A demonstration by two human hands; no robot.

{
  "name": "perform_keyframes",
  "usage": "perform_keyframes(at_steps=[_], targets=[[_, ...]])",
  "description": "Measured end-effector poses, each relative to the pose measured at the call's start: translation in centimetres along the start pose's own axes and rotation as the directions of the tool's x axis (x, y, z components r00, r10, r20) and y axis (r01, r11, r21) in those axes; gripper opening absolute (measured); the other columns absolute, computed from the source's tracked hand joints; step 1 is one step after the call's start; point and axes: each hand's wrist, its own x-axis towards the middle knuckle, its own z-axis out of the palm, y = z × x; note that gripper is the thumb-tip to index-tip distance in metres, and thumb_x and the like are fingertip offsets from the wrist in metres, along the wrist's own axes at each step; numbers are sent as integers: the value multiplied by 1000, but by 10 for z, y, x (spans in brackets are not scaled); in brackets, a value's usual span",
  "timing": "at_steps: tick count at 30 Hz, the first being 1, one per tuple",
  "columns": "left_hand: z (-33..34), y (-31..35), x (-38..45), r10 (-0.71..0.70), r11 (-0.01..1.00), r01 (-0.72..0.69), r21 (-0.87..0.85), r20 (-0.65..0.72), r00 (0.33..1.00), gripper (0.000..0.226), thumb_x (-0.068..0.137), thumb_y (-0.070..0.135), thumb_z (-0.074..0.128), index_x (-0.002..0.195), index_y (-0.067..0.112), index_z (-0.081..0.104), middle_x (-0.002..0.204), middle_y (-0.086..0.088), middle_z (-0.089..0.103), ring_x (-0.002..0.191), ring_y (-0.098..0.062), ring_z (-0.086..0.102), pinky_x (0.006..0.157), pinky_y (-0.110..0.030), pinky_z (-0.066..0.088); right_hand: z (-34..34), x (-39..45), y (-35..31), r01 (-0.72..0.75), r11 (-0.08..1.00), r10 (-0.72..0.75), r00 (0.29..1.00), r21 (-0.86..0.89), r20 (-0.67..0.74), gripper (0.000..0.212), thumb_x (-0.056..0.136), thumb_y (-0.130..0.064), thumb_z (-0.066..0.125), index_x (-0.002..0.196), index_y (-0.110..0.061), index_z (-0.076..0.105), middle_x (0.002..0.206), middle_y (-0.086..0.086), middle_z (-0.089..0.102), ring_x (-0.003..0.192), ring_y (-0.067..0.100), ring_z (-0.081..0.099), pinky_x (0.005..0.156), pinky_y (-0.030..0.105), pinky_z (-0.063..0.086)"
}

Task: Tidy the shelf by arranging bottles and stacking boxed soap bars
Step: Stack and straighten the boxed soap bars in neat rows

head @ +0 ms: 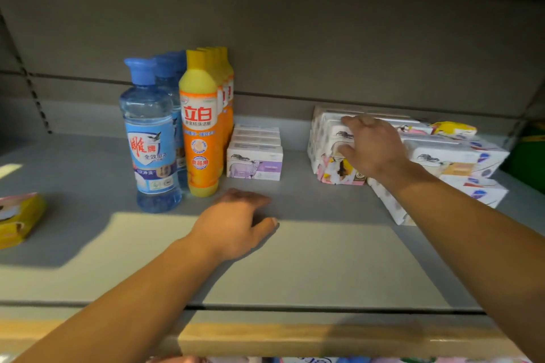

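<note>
Grey metal shelf (324,259) w/ a grey back panel, sunlit patch across the front. Clear blue plastic bottles w/ blue caps (152,138) stand upright at left, in a row running back; right beside them, touching, a row of orange-yellow dish-soap bottles (200,127). Just right of those sits a neat row of white-and-purple boxed soap bars (255,163), flat on the shelf. Left hand (236,224) rests palm-down on the bare shelf in front of the bottles, fingers relaxed, holding nothing. Right hand (373,146) is out over the jumbled pile of white patterned soap boxes (327,141) at right, fingers spread and touching the top box; can't tell if it's actually gripping yet. More white boxes w/ blue marks (477,186) lie tilted behind the forearm. Yellow packet (17,218) at far left edge.
</note>
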Motion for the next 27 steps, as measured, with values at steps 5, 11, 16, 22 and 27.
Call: perform_keyframes(at_steps=[5,11,16,22,27], targets=[[3,-3,2,0,999,1,37,-16,1000,50,87,57,53,130,33,58,136,9,57,131,-15,42,103,-28,42,10,4,4,14,1000,-13,997,13,-79,57,87,-29,67,140,-28,46,139,7,52,133,33,40,117,48,18],[2,-4,2,-12,1000,13,14,-31,999,50,86,56,56,131,33,58,135,9,57,131,-13,41,103,-26,40,4,-5,3,81,997,-79,986,5,-149,53,84,-29,72,133,-25,51,129,7,58,127,27,48,120,42,6],[-7,0,0,-57,991,54,-120,-20,998,43,89,49,58,127,28,58,123,5,64,114,-15,56,93,-28,48,-23,-27,-17,160,926,-99,977,343,-188,53,84,-30,73,135,-27,58,129,1,59,122,25,51,104,29,33],[-30,9,-4,-169,674,26,-738,-121,978,31,91,18,64,122,19,60,113,8,67,100,8,62,83,-9,48,-21,-63,-77,81,723,-198,976,686,93,43,81,-22,78,121,-34,68,113,-24,64,110,0,60,94,6,37],[-34,9,-5,-207,549,41,-835,-89,974,24,92,12,63,115,13,67,103,2,74,92,-8,71,79,-20,56,-3,-73,-102,59,504,-142,990,861,15,33,78,-16,80,99,-40,71,92,-32,68,94,-11,61,84,6,42]])
